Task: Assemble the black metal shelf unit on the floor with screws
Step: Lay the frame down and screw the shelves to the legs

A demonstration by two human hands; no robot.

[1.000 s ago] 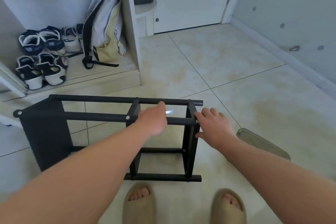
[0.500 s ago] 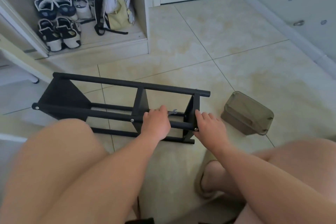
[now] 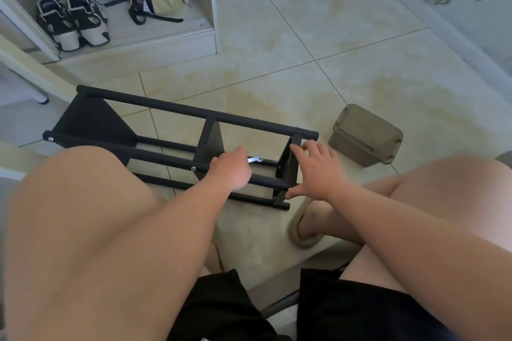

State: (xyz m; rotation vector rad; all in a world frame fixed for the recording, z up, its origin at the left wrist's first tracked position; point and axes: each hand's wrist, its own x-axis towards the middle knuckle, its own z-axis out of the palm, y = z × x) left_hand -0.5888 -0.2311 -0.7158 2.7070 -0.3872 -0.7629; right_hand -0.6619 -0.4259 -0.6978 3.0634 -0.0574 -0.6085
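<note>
The left hand (image 3: 231, 171) is curled round a small silver wrench (image 3: 255, 159), its fist on the near top rail (image 3: 155, 156). The right hand (image 3: 318, 171) lies flat and spread on the end panel (image 3: 286, 171), thumb beside the screw (image 3: 289, 189) at the rail's end; 1 second ago it curled over that rail. The person has since dropped from standing to a low seat, knees either side. The shelf unit (image 3: 91, 122) lies on its side on the floor (image 3: 277, 63), now within easy reach, so tightening that end screw looks next. A tan box (image 3: 365, 133) sits nearby.
</note>
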